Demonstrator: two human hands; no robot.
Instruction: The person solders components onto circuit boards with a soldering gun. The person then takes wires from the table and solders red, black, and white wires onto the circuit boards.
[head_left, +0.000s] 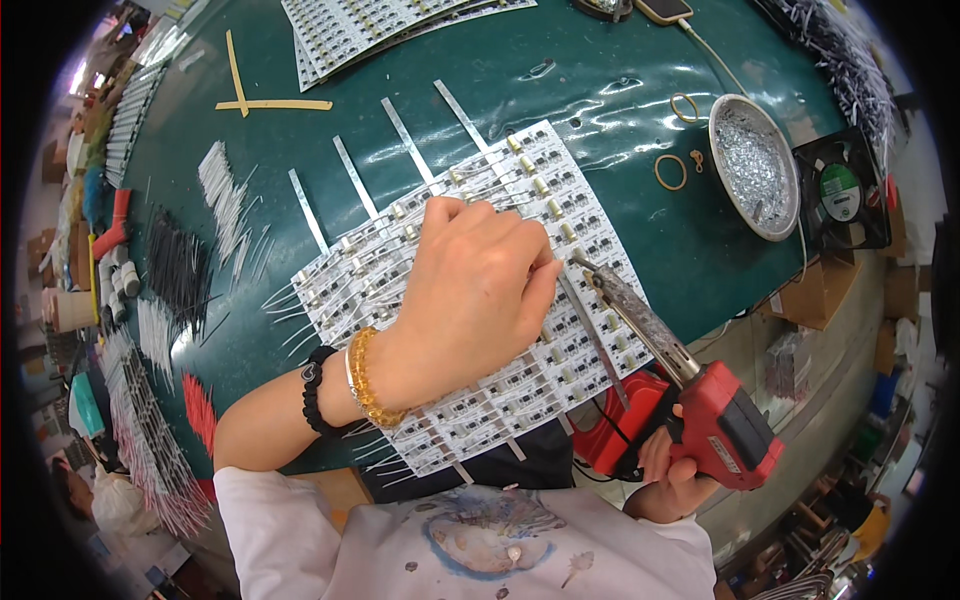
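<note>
Left grip [480,270] bent over white circuit-board panel [595,215], can't tell if pinching. Right grip [667,475] wraps one labelled soldering gun [722,428]. Four metal strips [409,140] jut out far edge.

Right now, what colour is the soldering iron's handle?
Red and black handle, best seen in head view.

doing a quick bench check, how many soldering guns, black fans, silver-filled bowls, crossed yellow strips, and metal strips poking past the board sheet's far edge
Soldering gun: 1
Black fan: 1
Silver-filled bowl: 1
Crossed yellow strips: 2
Metal strips past the board sheet's far edge: 4
Total: 9
</note>
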